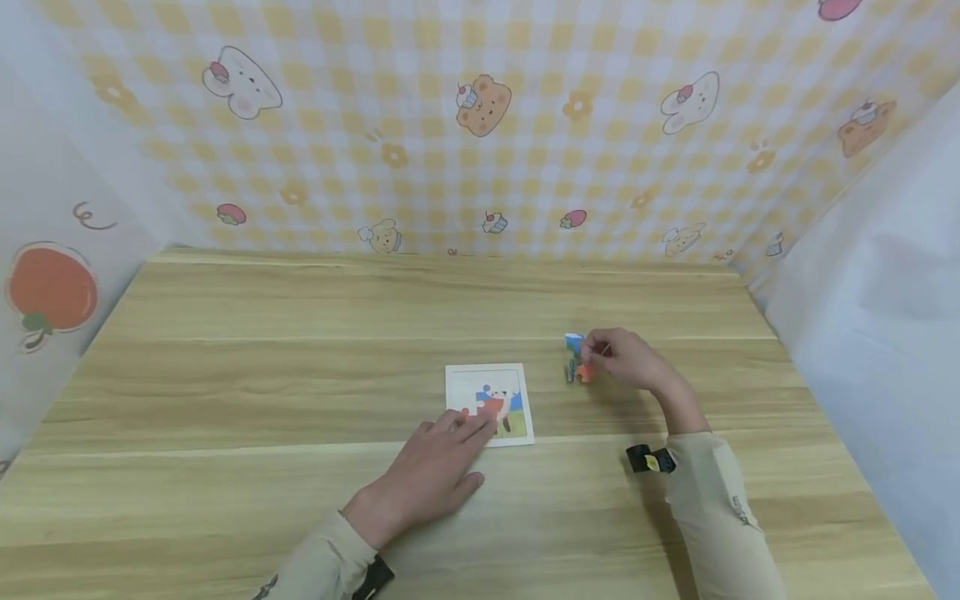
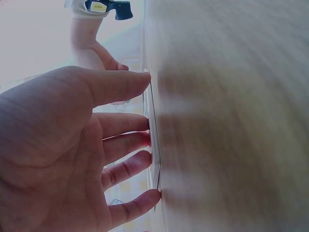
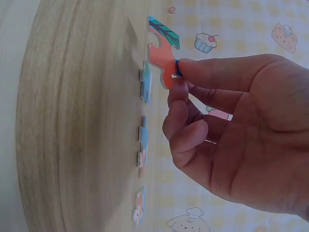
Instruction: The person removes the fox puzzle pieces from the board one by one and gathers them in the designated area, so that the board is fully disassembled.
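Observation:
A square jigsaw board with a pale frame lies on the table, part of its animal picture filled with pieces. My left hand rests on its lower left, fingertips touching the board and fingers mostly straight. Seen from the left wrist, the fingers and thumb of the left hand meet the board's edge. To the right of the board, my right hand pinches a puzzle piece between thumb and index finger; it is orange with a green leafy, blue-cornered end. It is raised off the table.
Several loose puzzle pieces lie on the table near the right hand; one blue piece shows from the head. The wooden table ends at a yellow checked backdrop, with white cloth on the right.

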Action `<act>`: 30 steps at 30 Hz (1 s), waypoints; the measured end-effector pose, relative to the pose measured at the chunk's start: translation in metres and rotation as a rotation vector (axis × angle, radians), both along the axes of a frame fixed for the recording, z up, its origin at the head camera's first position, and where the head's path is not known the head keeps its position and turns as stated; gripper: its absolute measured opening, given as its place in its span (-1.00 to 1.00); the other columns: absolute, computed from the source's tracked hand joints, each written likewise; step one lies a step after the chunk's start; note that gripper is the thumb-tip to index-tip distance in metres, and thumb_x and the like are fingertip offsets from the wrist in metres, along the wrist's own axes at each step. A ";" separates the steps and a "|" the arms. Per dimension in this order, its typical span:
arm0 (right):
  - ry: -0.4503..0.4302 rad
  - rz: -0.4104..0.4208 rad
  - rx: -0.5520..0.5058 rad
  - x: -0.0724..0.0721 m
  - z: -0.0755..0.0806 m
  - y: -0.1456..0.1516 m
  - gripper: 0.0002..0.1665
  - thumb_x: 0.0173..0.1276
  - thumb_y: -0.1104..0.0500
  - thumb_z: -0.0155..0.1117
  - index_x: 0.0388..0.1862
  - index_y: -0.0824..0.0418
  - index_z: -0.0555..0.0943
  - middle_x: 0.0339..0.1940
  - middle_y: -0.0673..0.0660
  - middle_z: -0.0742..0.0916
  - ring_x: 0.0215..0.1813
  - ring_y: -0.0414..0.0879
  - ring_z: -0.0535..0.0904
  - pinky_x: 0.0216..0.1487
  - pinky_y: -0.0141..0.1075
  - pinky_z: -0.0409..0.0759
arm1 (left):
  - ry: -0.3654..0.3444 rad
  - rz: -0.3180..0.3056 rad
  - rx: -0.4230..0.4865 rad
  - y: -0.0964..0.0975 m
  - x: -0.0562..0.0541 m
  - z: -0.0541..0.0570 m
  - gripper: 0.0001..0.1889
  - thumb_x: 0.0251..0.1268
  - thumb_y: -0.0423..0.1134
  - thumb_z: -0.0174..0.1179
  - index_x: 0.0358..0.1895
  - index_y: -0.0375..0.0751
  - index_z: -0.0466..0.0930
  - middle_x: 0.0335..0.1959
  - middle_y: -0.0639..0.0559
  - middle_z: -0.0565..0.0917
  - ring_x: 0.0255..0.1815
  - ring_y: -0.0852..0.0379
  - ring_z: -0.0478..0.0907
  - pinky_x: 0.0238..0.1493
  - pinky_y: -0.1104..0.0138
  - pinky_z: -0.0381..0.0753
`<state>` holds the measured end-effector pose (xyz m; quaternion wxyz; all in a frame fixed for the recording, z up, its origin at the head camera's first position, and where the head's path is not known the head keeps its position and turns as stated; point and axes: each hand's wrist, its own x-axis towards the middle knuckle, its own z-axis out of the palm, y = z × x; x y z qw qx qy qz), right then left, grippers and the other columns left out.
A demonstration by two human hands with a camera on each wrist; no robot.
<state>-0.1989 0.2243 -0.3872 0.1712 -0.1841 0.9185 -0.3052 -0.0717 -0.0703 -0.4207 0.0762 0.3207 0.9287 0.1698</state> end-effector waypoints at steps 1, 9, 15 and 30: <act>0.001 -0.001 0.000 0.000 0.000 0.001 -0.88 0.35 0.35 0.04 -0.36 0.29 0.53 -0.40 0.11 0.61 -0.31 -0.03 0.50 -0.27 -0.21 0.48 | -0.001 -0.001 -0.002 0.000 0.000 0.000 -0.38 0.28 -0.06 0.12 0.36 -0.20 0.25 0.36 0.00 0.28 0.26 0.00 0.24 0.10 0.02 0.34; -0.015 -0.015 -0.009 -0.002 -0.005 0.005 -0.88 0.32 0.38 0.04 -0.39 0.30 0.52 -0.44 0.12 0.60 -0.35 -0.02 0.49 -0.35 -0.24 0.45 | -0.006 -0.009 -0.002 0.002 -0.002 0.000 -0.39 0.29 -0.06 0.10 0.36 -0.19 0.25 0.37 0.00 0.28 0.27 -0.01 0.23 0.11 0.02 0.34; -0.008 -0.041 0.013 -0.004 -0.008 0.003 -0.87 0.32 0.37 0.04 -0.39 0.28 0.53 -0.46 0.10 0.60 -0.42 -0.07 0.44 -0.40 -0.26 0.41 | 0.005 0.000 0.024 0.002 -0.002 0.000 -0.39 0.30 -0.03 0.09 0.36 -0.20 0.25 0.35 -0.01 0.31 0.26 -0.01 0.25 0.09 0.02 0.34; 0.028 -0.056 0.082 -0.004 -0.019 0.000 -0.90 0.33 0.33 0.05 -0.36 0.28 0.51 -0.49 0.06 0.58 -0.45 -0.09 0.39 -0.39 -0.25 0.38 | 0.014 -0.004 0.004 0.001 -0.002 -0.002 -0.39 0.31 -0.01 0.08 0.36 -0.19 0.26 0.36 0.01 0.29 0.20 0.04 0.26 0.05 0.06 0.37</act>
